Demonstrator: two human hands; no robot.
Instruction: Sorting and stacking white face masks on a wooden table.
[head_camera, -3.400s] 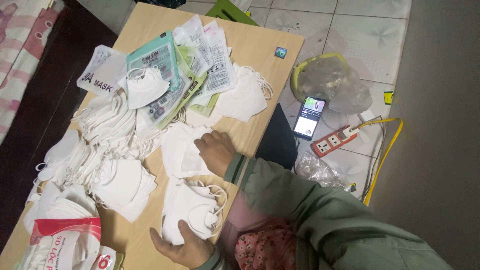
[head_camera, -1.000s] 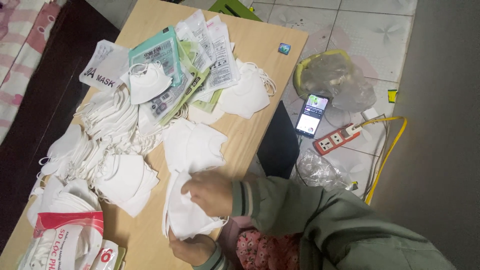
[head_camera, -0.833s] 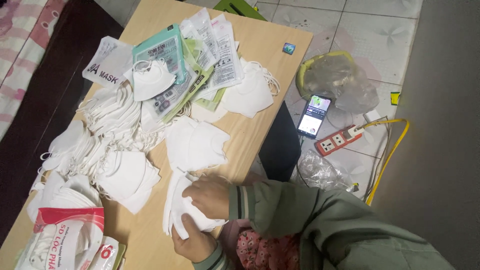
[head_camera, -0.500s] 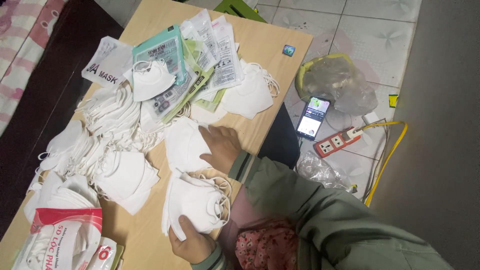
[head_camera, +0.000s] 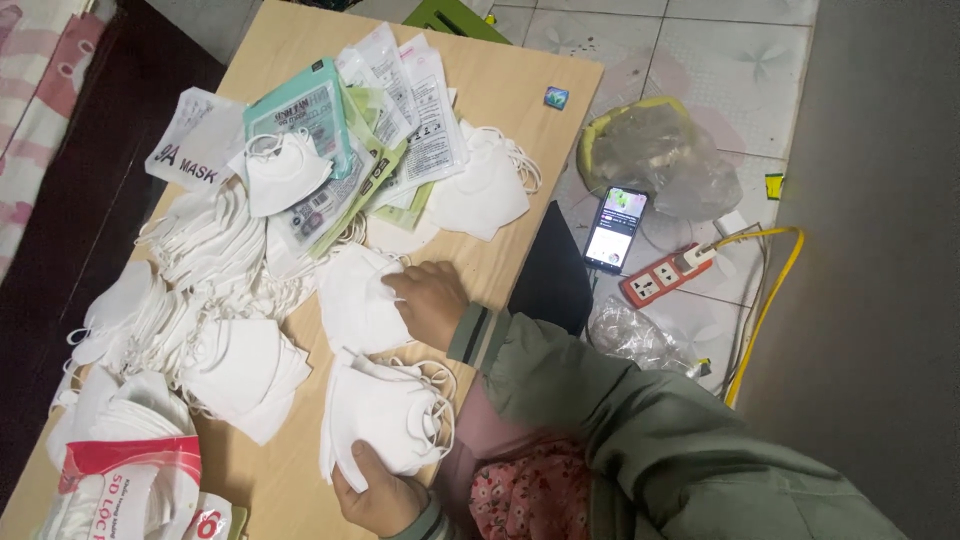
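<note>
Head view: heaps of white folded face masks (head_camera: 200, 290) and printed flat packets (head_camera: 350, 150) crowd the pale wooden tabletop (head_camera: 520, 90). Right hand (head_camera: 432, 300) lies flat, fingers together, on a single white mask (head_camera: 355, 305); left hand (head_camera: 378, 495) grips a white mask stack (head_camera: 385, 410) at the near edge.

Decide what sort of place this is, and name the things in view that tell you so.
Probably a room in a home used for hand packing, not a factory. A low wooden table stands on a tiled floor, with a phone and a power strip lying on the tiles, and a patterned cloth beside it.
</note>
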